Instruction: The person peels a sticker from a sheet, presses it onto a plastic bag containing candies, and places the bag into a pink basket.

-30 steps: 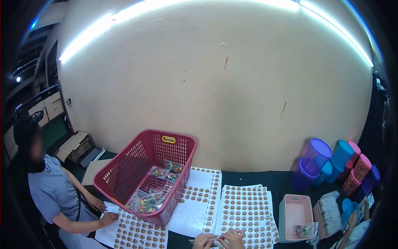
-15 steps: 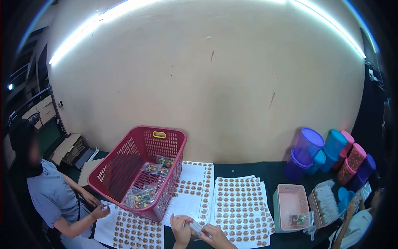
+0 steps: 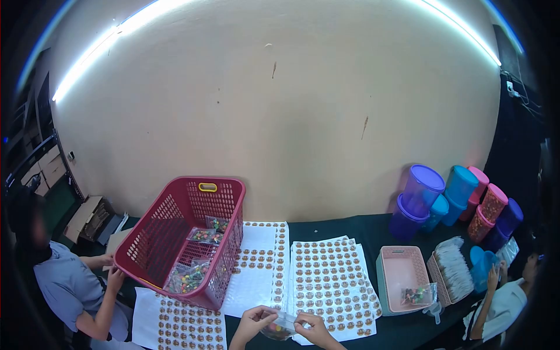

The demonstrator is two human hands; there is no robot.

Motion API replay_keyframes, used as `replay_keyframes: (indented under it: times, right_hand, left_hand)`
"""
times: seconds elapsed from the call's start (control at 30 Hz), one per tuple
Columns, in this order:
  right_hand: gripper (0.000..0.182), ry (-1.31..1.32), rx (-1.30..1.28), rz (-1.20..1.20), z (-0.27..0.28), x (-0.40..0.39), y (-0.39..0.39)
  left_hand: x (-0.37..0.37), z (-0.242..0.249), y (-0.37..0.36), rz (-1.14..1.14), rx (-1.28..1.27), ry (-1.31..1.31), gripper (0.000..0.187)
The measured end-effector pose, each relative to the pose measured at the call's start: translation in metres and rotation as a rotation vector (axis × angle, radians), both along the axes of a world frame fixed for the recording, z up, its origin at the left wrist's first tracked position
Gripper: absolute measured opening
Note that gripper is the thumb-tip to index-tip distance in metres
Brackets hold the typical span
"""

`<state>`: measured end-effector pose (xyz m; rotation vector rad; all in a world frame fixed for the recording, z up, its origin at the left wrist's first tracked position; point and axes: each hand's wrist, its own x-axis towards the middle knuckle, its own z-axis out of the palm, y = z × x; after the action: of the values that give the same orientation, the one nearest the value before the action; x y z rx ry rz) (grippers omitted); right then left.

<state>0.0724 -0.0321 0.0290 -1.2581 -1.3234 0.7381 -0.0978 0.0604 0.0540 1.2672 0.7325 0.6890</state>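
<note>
Near the front edge of the table, a clear plastic bag (image 3: 279, 333) with colourful candies in it hangs between my two hands. My left hand (image 3: 254, 324) pinches its upper left side, fingers closed. On the opposite side, my right hand (image 3: 314, 329) grips the upper right edge with thumb and fingers. Sheets of round stickers (image 3: 329, 286) lie just beyond my hands. To the left stands a maroon laundry basket (image 3: 226, 277), with several filled candy bags (image 3: 189, 276) inside.
A person (image 3: 76, 286) at the left has hands by the basket's rim. Toward the right are a pink tray (image 3: 402, 265) holding a candy bag, a basket of clear bags (image 3: 455, 271), and stacked plastic canisters (image 3: 423, 189). Another person (image 3: 504, 306) works at far right.
My view has shifted slightly. The bag in my hands has opened out to show its candies. The left person's hands have moved up to the basket's rim.
</note>
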Motion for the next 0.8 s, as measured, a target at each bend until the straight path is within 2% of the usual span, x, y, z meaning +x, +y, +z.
replay_keyframes:
  times: [0.1,0.13,0.2,0.3,0.4,0.47,0.57,0.73,0.8]
  right_hand:
    - [0.014,-0.026,-0.032,0.050,0.011,0.006,-0.005]
    - [0.011,0.077,-0.041,0.073,0.010,0.007,-0.004]
    - [0.009,0.197,-0.077,0.114,0.014,0.010,-0.002]
    - [0.013,0.197,-0.142,0.082,0.023,0.012,-0.002]
    - [0.014,0.128,-0.085,0.111,0.025,0.015,-0.003]
    - [0.014,0.083,-0.055,0.142,0.025,0.015,-0.004]
    - [0.009,0.099,-0.084,0.149,0.024,0.015,-0.004]
    - [0.009,0.195,-0.067,0.093,0.029,0.013,-0.006]
    - [0.009,0.131,-0.047,0.056,0.031,0.015,-0.007]
  left_hand:
    - [0.005,-0.005,-0.007,-0.035,-0.063,-0.011,0.016]
    - [0.008,-0.005,-0.008,0.012,0.025,-0.002,0.015]
    - [0.013,-0.001,-0.014,0.045,-0.016,-0.019,0.015]
    - [0.018,0.004,-0.018,0.057,-0.007,-0.039,0.015]
    - [0.018,0.008,-0.018,0.010,-0.032,-0.029,0.013]
    - [0.017,0.010,-0.023,-0.131,-0.073,0.084,0.013]
    - [0.024,0.004,-0.032,-0.018,-0.064,-0.051,0.013]
    - [0.025,0.008,-0.031,0.027,-0.072,0.010,0.013]
    - [0.025,0.003,-0.029,0.015,-0.071,0.036,0.013]
